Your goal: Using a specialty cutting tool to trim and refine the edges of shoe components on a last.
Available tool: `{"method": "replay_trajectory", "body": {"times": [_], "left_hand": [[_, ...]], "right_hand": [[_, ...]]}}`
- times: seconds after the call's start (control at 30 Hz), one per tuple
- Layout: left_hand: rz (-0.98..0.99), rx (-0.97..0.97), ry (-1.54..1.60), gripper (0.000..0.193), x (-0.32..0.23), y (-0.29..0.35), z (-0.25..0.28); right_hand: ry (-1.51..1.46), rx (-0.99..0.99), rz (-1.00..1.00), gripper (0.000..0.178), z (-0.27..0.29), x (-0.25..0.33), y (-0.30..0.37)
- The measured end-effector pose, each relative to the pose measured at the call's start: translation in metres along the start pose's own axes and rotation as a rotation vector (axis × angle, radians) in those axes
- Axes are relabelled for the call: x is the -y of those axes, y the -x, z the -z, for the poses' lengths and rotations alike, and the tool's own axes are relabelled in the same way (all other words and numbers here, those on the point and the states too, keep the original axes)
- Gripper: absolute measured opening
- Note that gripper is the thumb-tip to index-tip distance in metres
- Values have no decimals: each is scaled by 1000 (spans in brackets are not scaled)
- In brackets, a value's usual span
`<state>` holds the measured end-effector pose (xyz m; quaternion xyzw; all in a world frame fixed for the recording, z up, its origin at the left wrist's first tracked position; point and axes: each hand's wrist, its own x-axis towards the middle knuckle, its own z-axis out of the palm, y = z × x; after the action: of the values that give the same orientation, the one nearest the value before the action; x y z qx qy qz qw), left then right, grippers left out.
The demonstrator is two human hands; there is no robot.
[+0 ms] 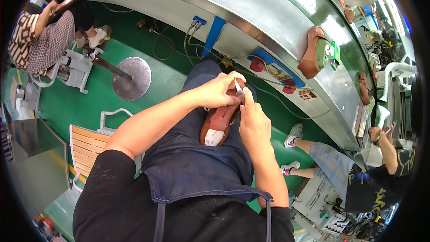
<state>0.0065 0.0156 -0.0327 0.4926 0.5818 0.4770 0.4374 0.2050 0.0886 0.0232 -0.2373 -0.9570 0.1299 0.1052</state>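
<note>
A reddish-brown shoe (218,121) lies bottom up across my lap, with a white patch at the end nearest me. My left hand (217,92) is wrapped round its far end, thumb pressed on the bottom. In my right hand (254,123) is a slim silver metal tool (239,89), pointed at its far tip. The tool's tip lies at the far end of the shoe, close to my left fingers. Its grip is hidden in my right hand, so its exact kind does not show. A dark blue apron (197,175) covers my lap.
A long metal workbench (277,22) curves ahead and to the right. On it stands a brown shoe (312,51) beside a green piece. Cables hang below the bench. One person (38,40) sits left; another (358,175) works right. A slatted chair (87,145) stands at left.
</note>
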Motion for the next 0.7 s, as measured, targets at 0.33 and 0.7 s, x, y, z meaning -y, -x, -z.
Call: {"method": "replay_trajectory", "body": {"times": [0.33,0.7], "left_hand": [[-221,-189,-4,93,3,20,-34],[117,-141,94,86,15,72,-82]], "right_hand": [[-968,-161,-387,64,-23,-36,18],[-1204,-281,-498,65,-31,-64,37]]}}
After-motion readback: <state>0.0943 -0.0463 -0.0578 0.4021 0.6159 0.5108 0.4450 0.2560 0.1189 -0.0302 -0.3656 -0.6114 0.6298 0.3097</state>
